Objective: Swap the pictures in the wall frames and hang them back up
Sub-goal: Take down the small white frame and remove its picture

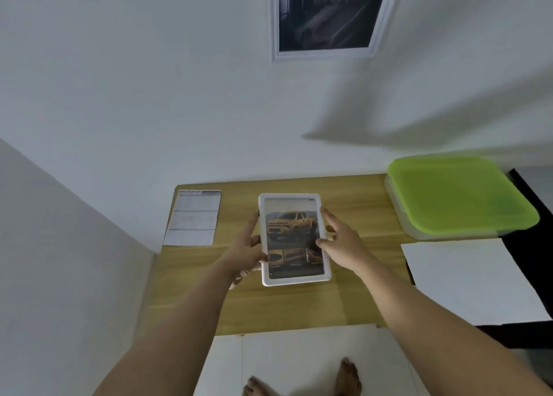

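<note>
The white frame with the yellow truck picture [294,240] is held over the light wooden desk [284,308]. The left hand [245,253] wraps its edge, while the right hand [344,246] seems only to pinch. So light a pinch could let it tip and drop.

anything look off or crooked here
Mainly the wall frame: the lettering on its dark picture runs sideways up the right edge, so the picture may sit turned, though that could be its design. Its slanted right side may be just the wide lens. Nothing looks spilled or broken, including the hand-held white frame.
</note>
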